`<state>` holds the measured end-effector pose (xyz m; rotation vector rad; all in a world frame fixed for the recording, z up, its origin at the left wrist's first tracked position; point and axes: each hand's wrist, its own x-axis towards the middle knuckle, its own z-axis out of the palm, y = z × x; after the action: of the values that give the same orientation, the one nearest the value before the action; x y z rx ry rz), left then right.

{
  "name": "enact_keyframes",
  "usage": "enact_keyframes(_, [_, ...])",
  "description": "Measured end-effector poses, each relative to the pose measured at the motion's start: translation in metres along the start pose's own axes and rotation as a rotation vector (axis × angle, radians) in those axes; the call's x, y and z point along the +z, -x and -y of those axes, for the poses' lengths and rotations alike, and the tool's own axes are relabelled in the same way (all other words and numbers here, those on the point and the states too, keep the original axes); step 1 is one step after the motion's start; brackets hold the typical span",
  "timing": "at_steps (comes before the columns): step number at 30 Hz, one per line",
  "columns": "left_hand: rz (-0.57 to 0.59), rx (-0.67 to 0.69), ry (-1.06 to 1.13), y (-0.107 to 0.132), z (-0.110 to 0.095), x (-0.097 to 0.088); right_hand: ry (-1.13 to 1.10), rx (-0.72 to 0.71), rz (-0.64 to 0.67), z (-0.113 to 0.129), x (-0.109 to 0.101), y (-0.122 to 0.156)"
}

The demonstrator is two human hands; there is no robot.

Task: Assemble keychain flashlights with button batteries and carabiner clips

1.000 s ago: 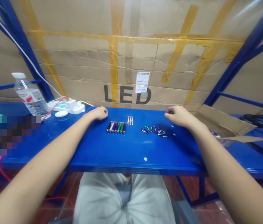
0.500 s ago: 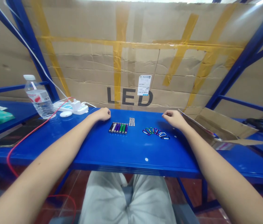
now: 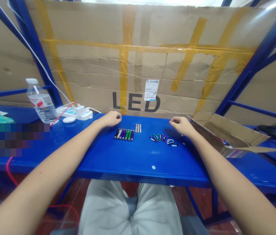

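Note:
My left hand (image 3: 114, 118) rests on the blue table with its fingers curled in, and nothing shows in it. Just in front of it lies a row of small metal tubes (image 3: 124, 134) in black, silver, purple and green, like mini flashlights. To the right of that hand, small round silver pieces like button cells (image 3: 138, 128) form a neat grid. My right hand (image 3: 180, 124) is also loosely curled on the table, with no object visible in it. Nearest to it are several coloured carabiners (image 3: 163, 139), fanned out in an arc.
An open cardboard box (image 3: 233, 138) stands at the right. On the left are a water bottle (image 3: 41, 101), a power strip (image 3: 86, 114), a white round case (image 3: 69, 119) and a red cable (image 3: 12, 169). A large taped cardboard sheet (image 3: 91, 71) closes off the back.
My left hand has shifted slightly to the right, closer to the tubes. The right hand is almost unmoved, and the laid-out pieces lie as before.

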<state>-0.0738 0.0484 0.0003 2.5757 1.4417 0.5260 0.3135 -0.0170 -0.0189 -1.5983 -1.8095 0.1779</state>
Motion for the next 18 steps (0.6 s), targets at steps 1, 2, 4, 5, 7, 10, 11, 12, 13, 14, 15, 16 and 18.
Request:
enact_keyframes(1, [-0.023, 0.029, 0.044, 0.000, -0.003, 0.001, 0.003, 0.000, 0.001, 0.000, 0.000, 0.000])
enact_keyframes(2, [-0.041, 0.060, 0.097, 0.001, -0.007, 0.001, 0.005, 0.000, 0.001, 0.001, 0.000, 0.000])
enact_keyframes(4, [-0.049, 0.119, 0.203, 0.002, -0.017, 0.003, -0.001, 0.000, 0.005, 0.002, 0.000, 0.001])
enact_keyframes(5, [-0.033, 0.142, 0.234, 0.003, -0.024, 0.005, -0.006, -0.002, 0.009, 0.003, 0.000, 0.001])
enact_keyframes(7, [0.009, 0.195, 0.239, 0.006, -0.037, 0.007, -0.013, -0.009, 0.014, 0.005, 0.000, 0.002])
enact_keyframes(10, [0.060, 0.258, 0.197, 0.010, -0.052, 0.010, -0.008, -0.019, 0.017, 0.008, -0.001, 0.003])
enact_keyframes(11, [0.069, 0.269, 0.181, 0.011, -0.055, 0.010, -0.008, -0.020, 0.019, 0.009, -0.001, 0.004])
enact_keyframes(12, [0.071, 0.277, 0.164, 0.011, -0.058, 0.011, -0.012, -0.019, 0.025, 0.010, -0.001, 0.004])
enact_keyframes(13, [0.067, 0.282, 0.148, 0.012, -0.059, 0.012, -0.016, -0.018, 0.031, 0.011, -0.001, 0.004])
enact_keyframes(14, [0.059, 0.284, 0.134, 0.012, -0.060, 0.013, -0.019, -0.016, 0.037, 0.011, -0.001, 0.005])
enact_keyframes(15, [0.049, 0.282, 0.123, 0.012, -0.060, 0.014, -0.022, -0.018, 0.042, 0.011, -0.001, 0.005])
enact_keyframes(16, [0.038, 0.276, 0.117, 0.012, -0.060, 0.015, -0.024, -0.021, 0.045, 0.011, -0.001, 0.004])
enact_keyframes(18, [0.023, 0.262, 0.115, 0.011, -0.060, 0.017, -0.025, -0.030, 0.051, 0.010, 0.000, 0.004])
